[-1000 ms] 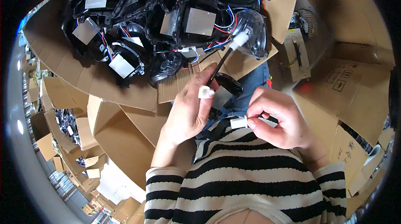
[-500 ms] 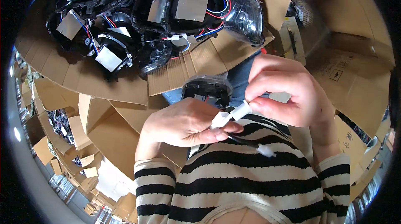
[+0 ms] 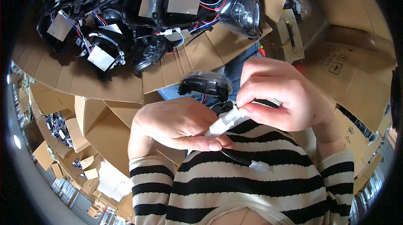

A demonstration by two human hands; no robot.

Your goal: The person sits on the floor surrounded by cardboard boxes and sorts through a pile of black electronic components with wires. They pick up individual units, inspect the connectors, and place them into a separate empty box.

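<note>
My left hand (image 3: pixel 174 124) pinches one end of a white plastic connector (image 3: pixel 224 125) between thumb and fingers. The thumb and forefinger of my right hand (image 3: pixel 277 95) close on its other end. The two white halves form one straight piece between my hands; whether they are fully latched I cannot tell. A short black cable (image 3: pixel 236 158) hangs below my left fingers and ends in a small white plug (image 3: pixel 260 166) against my striped top. Just beyond my hands, a black lamp unit with a clear cover (image 3: pixel 205 85) rests by my jeans.
Ahead, a cardboard sheet (image 3: pixel 201 59) bears several black lamp housings (image 3: pixel 182 0) with metal plates and red, blue and white wires. A clear-lensed lamp (image 3: pixel 240 11) lies at its right edge. Open cartons (image 3: pixel 348 74) stand on the right, more boxes (image 3: pixel 111 126) on the left.
The two white connector halves, earlier at an angle with a narrower piece showing between them, now line up closer together. Both hands have shifted slightly left in the view.
</note>
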